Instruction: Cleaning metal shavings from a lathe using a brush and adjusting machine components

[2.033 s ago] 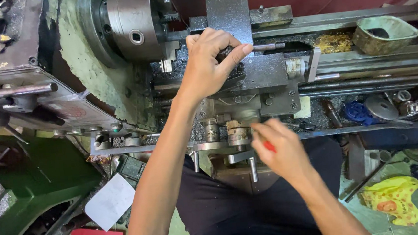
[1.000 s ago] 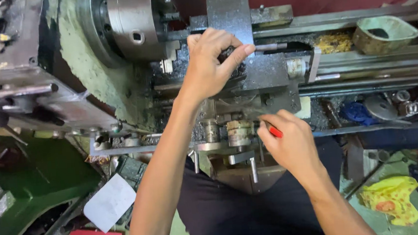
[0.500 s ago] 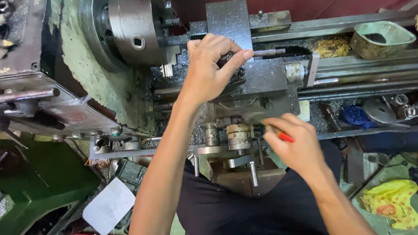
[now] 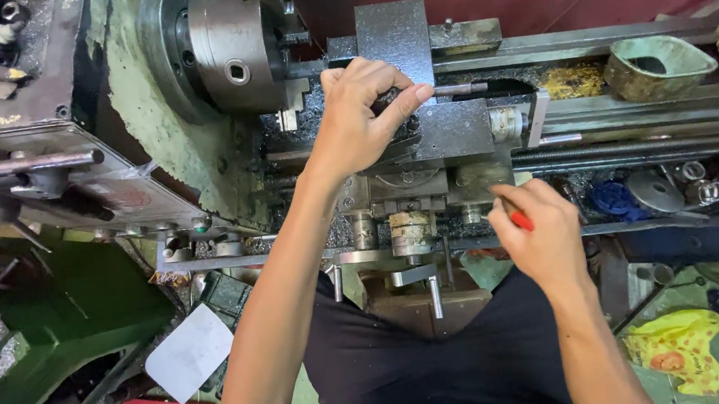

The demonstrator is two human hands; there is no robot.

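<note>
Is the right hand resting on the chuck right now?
No, the right hand is low at the front of the lathe, pinching a small red handle, far from the chuck.

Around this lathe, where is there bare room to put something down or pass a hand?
Little: a bare bed strip between the carriage and the green tray. Crowded where the left hand works by the chuck, and beside the right hand.

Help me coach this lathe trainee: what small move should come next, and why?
Probably ease the red-handled lever a little further with the right hand, since its fingers already pinch it while the left hand steadies the carriage handle near the chuck.
</note>
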